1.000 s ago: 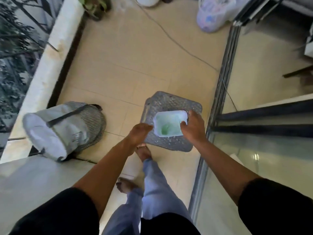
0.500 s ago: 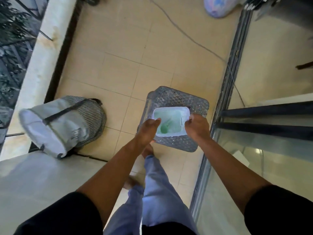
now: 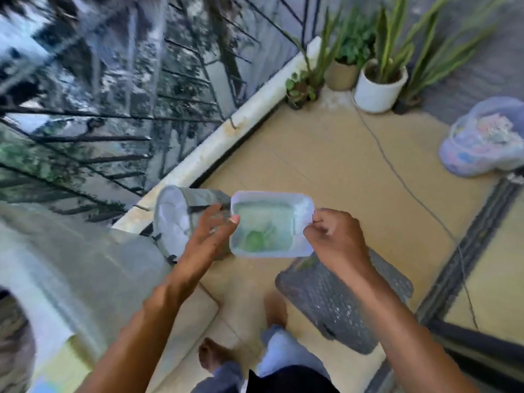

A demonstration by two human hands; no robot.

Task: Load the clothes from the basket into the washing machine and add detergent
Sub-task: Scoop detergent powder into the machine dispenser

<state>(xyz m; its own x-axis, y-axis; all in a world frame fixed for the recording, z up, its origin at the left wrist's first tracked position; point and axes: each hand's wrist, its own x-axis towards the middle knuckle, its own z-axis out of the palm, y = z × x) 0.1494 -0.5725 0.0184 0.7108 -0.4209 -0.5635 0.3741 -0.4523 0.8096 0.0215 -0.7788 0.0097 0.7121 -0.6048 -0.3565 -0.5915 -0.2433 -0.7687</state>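
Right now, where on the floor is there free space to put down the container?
Bare tiles lie between the kerb, the cable and the container. More lie between the cable and the plastic bag. It is crowded near the feet: stool, tipped laundry basket and washing machine.

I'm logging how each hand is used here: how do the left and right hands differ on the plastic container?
The right hand pinches the plastic container's right rim with curled fingers; the left hand has straight, spread fingers, only its thumb at the left rim. The right hand is above the grey stool, the left in front of the tipped laundry basket. Both touch the container.
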